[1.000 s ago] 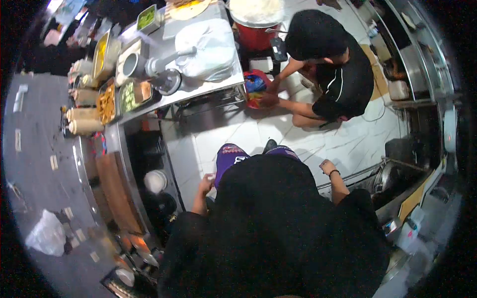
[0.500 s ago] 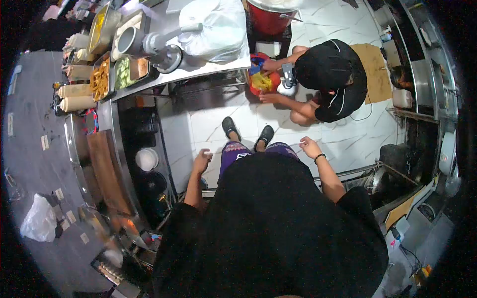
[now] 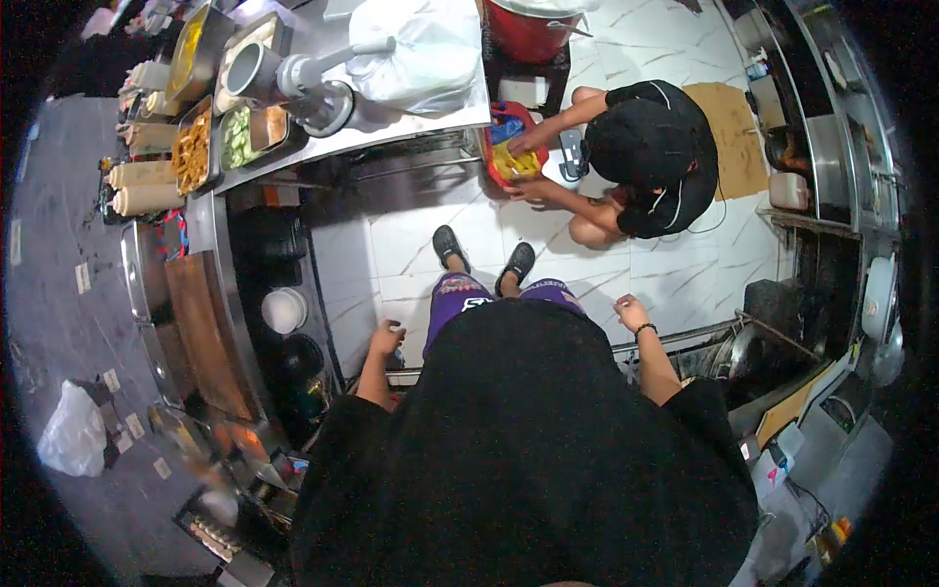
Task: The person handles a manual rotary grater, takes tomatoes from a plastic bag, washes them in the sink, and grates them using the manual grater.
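My left hand (image 3: 388,338) hangs beside my left thigh, with loosely bent fingers and nothing visible in them. On the other side, my right hand (image 3: 632,312), with a dark beaded bracelet (image 3: 646,328) at the wrist, is held low over the tiled floor. Its fingers are slightly curled and apart, and no object shows in it. Neither hand touches anything that I can see. Between them are my purple shorts (image 3: 457,303) and dark clogs (image 3: 519,259).
Ahead, a crouching person in a black cap (image 3: 641,137) reaches into a red basin (image 3: 499,171) holding yellow and blue items. A metal counter (image 3: 391,127) at upper left carries food trays and a grey press-like tool (image 3: 328,103). Shelves (image 3: 831,161) line the right side.
My hands have moved back toward my body and lower, the right one also slightly outward. The crouching person's near hand has moved closer to the red basin.
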